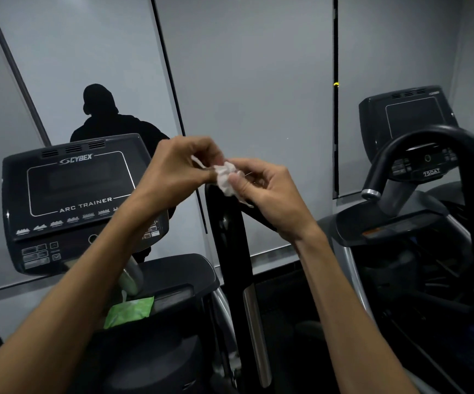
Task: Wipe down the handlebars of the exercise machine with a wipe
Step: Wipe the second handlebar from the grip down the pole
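Note:
A crumpled white wipe (226, 179) hangs between both hands, just above the top of the black upright handlebar (231, 245) of the exercise machine. My left hand (180, 169) pinches the wipe's left edge. Its right side is pinched by my right hand (264, 189), whose fingers curl over it. The handlebar runs down from under the hands to a silver section (254, 331) lower down. Its top end is partly hidden behind the wipe and my right hand.
The machine's console (79, 200) reads ARC TRAINER at left. A green wipes packet (129, 311) lies in the tray below it. A second machine with a curved black bar (434, 137) stands at right. A mirrored wall shows a person's dark reflection (99, 115).

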Motion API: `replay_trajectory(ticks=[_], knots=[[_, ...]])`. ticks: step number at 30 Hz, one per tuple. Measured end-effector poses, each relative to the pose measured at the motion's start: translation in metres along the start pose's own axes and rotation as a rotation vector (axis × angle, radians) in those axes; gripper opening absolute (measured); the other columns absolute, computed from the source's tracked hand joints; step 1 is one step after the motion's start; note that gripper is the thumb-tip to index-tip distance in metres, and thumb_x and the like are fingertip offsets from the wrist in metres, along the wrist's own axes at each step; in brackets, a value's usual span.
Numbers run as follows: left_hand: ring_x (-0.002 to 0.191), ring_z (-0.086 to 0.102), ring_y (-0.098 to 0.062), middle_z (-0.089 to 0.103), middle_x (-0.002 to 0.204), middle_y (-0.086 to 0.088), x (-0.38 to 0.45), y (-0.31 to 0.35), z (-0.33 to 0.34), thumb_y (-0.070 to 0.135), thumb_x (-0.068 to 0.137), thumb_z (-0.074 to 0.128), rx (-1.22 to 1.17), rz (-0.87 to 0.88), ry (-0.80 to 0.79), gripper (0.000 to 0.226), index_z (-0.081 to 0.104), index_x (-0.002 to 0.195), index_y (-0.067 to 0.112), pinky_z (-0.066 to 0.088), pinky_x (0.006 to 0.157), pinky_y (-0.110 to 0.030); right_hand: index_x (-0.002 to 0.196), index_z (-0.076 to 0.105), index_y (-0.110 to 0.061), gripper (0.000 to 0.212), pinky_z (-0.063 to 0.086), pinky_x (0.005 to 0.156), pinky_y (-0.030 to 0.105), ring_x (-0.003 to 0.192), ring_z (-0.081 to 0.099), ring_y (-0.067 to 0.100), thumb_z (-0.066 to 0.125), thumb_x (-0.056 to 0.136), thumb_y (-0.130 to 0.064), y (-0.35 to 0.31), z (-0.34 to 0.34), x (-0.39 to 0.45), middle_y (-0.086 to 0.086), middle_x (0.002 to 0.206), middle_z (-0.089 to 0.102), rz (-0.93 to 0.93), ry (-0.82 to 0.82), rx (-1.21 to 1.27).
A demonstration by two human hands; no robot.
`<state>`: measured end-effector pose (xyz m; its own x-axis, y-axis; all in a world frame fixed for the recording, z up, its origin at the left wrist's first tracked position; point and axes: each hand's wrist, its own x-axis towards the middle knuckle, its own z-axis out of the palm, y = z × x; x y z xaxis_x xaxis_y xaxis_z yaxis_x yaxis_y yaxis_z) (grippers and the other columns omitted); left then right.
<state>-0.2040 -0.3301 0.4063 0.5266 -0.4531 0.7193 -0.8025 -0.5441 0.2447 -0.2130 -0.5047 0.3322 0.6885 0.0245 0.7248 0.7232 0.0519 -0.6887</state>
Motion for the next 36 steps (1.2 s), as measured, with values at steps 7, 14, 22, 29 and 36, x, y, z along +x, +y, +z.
replay_trajectory(ticks=[7, 14, 22, 29, 36], knots=[[0.086, 0.069, -0.011, 0.074, 0.091, 0.005, -0.013, -0.008, 0.0, 0.006, 0.088, 0.071, -0.082, -0.14, 0.145, 0.011, 0.072, 0.095, 0.015, 0.056, 0.08, -0.046, 0.094, 0.081, -0.016, 0.013, 0.056, 0.076, 0.027, 0.079, 0.069, 0.01, 0.075, 0.087, -0.006, 0.012, 0.014, 0.023, -0.005, 0.085, 0.075, 0.014, 0.308, -0.366], [0.091, 0.068, -0.003, 0.07, 0.1, 0.009, -0.026, -0.009, 0.011, 0.013, 0.09, 0.073, -0.063, -0.158, 0.097, 0.026, 0.065, 0.114, 0.018, 0.059, 0.079, -0.028, 0.096, 0.075, -0.016, 0.005, 0.059, 0.077, 0.038, 0.085, 0.07, 0.014, 0.071, 0.094, -0.014, 0.014, 0.016, 0.021, -0.004, 0.089, 0.074, 0.022, 0.184, -0.359], [0.093, 0.068, -0.009, 0.071, 0.098, 0.008, -0.04, -0.006, 0.027, 0.021, 0.089, 0.06, -0.213, -0.211, 0.166, 0.029, 0.066, 0.117, 0.021, 0.059, 0.087, -0.039, 0.09, 0.077, -0.013, 0.004, 0.059, 0.08, 0.039, 0.08, 0.071, 0.014, 0.073, 0.091, -0.012, 0.033, 0.013, 0.025, -0.005, 0.08, 0.075, 0.096, 0.304, -0.324], [0.1, 0.067, -0.006, 0.064, 0.115, 0.008, -0.042, -0.013, 0.026, 0.031, 0.085, 0.065, -0.253, -0.238, 0.166, 0.043, 0.057, 0.128, 0.031, 0.058, 0.091, -0.042, 0.093, 0.072, -0.013, 0.01, 0.058, 0.078, 0.026, 0.087, 0.071, 0.014, 0.069, 0.094, -0.003, 0.017, 0.022, -0.023, 0.009, 0.093, 0.073, -0.007, 0.243, 0.072], [0.103, 0.064, 0.0, 0.059, 0.124, 0.006, -0.043, -0.014, 0.029, 0.014, 0.095, 0.066, -0.223, -0.216, 0.175, 0.038, 0.058, 0.129, 0.029, 0.056, 0.095, -0.045, 0.085, 0.073, -0.024, 0.011, 0.063, 0.077, 0.045, 0.079, 0.073, 0.025, 0.075, 0.091, -0.014, 0.041, 0.031, 0.016, 0.006, 0.084, 0.076, 0.16, 0.458, -0.036]])
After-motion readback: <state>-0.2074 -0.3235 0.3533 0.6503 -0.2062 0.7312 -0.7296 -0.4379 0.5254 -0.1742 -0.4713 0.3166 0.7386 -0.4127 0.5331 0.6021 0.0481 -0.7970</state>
